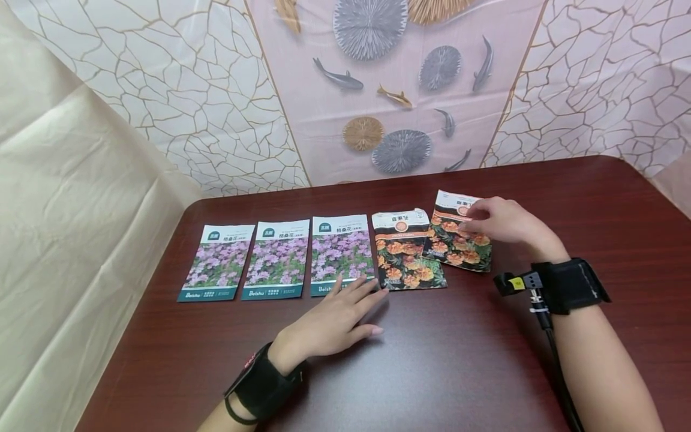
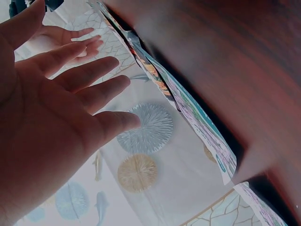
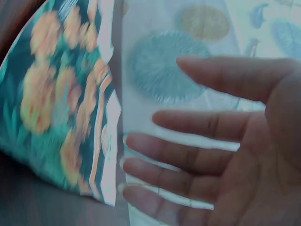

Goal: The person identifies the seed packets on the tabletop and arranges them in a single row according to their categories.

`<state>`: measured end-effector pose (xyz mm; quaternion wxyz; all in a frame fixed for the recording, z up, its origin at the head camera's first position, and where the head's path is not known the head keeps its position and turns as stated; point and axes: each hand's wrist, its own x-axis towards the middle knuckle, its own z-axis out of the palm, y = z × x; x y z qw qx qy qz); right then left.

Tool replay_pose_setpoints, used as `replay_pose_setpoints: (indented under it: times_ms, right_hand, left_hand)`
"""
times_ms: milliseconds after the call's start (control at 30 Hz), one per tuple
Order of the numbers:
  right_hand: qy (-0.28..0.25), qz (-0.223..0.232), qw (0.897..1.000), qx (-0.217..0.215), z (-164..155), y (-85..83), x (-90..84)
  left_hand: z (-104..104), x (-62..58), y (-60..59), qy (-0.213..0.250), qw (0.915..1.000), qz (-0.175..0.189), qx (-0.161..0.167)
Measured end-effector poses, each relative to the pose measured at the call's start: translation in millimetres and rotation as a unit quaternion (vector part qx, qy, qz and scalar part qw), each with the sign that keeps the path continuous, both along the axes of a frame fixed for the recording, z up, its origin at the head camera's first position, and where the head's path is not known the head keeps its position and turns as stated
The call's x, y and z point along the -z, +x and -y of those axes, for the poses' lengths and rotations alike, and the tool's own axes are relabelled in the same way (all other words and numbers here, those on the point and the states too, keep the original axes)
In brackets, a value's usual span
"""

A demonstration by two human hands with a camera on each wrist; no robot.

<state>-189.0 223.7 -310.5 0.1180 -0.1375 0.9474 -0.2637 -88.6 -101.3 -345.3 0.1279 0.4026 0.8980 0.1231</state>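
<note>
Two seed packets with orange flowers lie side by side on the right: one flat orange packet [image 1: 399, 258] and a tilted orange packet [image 1: 450, 240] that overlaps its right edge. Above the tilted packet hovers my right hand [image 1: 510, 225], its fingers [image 3: 183, 150] extended and gripping nothing in the right wrist view. My left hand [image 1: 335, 321] spreads its fingers just in front of the third purple-flower packet [image 1: 341, 249] and the flat orange one. Whether its fingertips touch either packet, I cannot tell. Palm and fingers of the left hand [image 2: 61, 108] hold nothing.
Two more purple-flower packets, the leftmost packet [image 1: 218, 261] and the middle packet [image 1: 277, 258], continue the row. All lie on a dark red-brown table [image 1: 432, 360]. A patterned curtain [image 1: 399, 120] hangs behind its back edge, and a cream cloth [image 1: 81, 210] hangs at the left.
</note>
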Motion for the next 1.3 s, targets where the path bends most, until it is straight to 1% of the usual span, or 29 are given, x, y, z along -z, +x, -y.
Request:
replay_pose_setpoints:
  times_ms: [67, 133, 200, 333, 433, 567, 800, 900, 1000, 1033, 1100, 1167, 1233, 1300]
  right_hand:
    - [0.018, -0.004, 1.0, 0.018, -4.8, -1.5, 2.9]
    - [0.032, 0.001, 0.999, 0.038, -8.7, -3.1, 5.6]
    - [0.04, 0.018, 0.997, 0.057, -11.4, -4.3, 8.3]
    - [0.053, 0.054, 0.994, 0.079, -15.8, -6.6, 13.6]
    - [0.055, 0.082, 0.991, 0.086, -18.7, -8.2, 17.0]
    - [0.041, 0.113, 0.989, 0.089, -21.9, -9.4, 21.6]
    - [0.03, 0.128, 0.987, 0.094, -24.5, -11.3, 27.4]
    - [0.028, 0.132, 0.986, 0.1, -25.8, -11.2, 28.4]
    - [0.027, 0.135, 0.985, 0.102, -26.8, -11.3, 29.4]
    - [0.026, 0.137, 0.985, 0.102, -27.1, -11.4, 29.8]
    - [0.027, 0.137, 0.985, 0.102, -27.3, -11.4, 30.7]
    - [0.028, 0.138, 0.985, 0.102, -26.9, -11.2, 31.3]
    - [0.026, 0.14, 0.985, 0.1, -26.3, -11.4, 32.5]
    - [0.026, 0.14, 0.985, 0.097, -25.7, -11.7, 33.7]
  left_hand:
    - [-1.1, 0.8, 0.6, -0.001, 1.0, -0.003, 0.003]
    - [-2.4, 1.2, 1.8, -0.002, 1.0, -0.004, 0.007]
    - [-4.3, 1.3, 3.3, -0.002, 0.9999, -0.001, 0.012]
    - [-8.9, 1.0, 6.1, -0.002, 0.9998, 0.002, 0.019]
    - [-12.4, 0.6, 7.7, 0.0, 0.9997, 0.001, 0.025]
    - [-18.3, 0.6, 8.9, 0.005, 0.9994, 0.002, 0.035]
    - [-32.3, 1.1, 6.9, 0.008, 0.9991, -0.011, 0.04]
    - [-38.5, -0.3, 3.1, 0.028, 0.9988, -0.005, 0.04]
    - [-45.4, -3.1, -3.0, 0.063, 0.9973, 0.022, 0.03]
    - [-47.8, -4.2, -5.2, 0.076, 0.9962, 0.036, 0.023]
    - [-52.4, -6.8, -9.8, 0.094, 0.9931, 0.069, -0.001]
    - [-57.6, -9.6, -15.0, 0.117, 0.9869, 0.107, -0.031]
    - [-61.8, -10.8, -20.4, 0.137, 0.9792, 0.135, -0.064]
    - [-66.0, -11.2, -25.6, 0.165, 0.9686, 0.162, -0.091]
